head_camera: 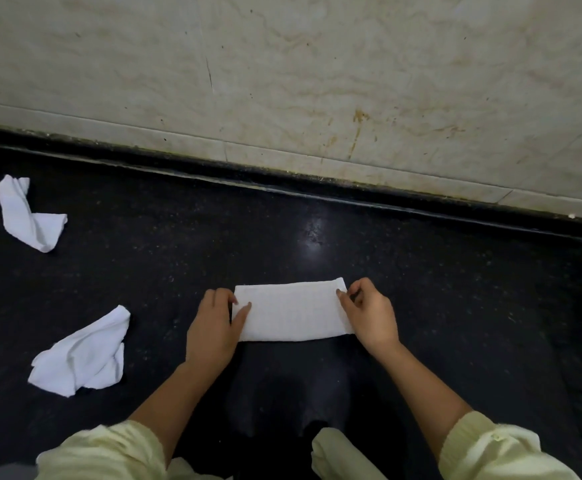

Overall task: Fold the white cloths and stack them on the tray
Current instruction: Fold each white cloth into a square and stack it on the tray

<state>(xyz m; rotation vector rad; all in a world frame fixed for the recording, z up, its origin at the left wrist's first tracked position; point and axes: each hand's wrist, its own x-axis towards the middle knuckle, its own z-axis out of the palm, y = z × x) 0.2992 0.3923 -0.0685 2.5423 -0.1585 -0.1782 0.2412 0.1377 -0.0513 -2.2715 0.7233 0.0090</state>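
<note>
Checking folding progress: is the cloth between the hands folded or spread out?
Folded. The cloth lies as a narrow rectangle with layered edges at its right end; the left hand and right hand hold its ends.

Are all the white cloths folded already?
No, only the folded cloth between the left hand and right hand is neat; the near crumpled cloth and far crumpled cloth lie unfolded.

Legible text: none. No lettering, label, brand, number or sign reads on the folded white rectangular cloth (291, 311), the near crumpled white cloth (81, 355), the far crumpled white cloth (28, 216), the black speckled stone tabletop (421, 271) or the beige marbled wall tiles (317, 81).
</note>
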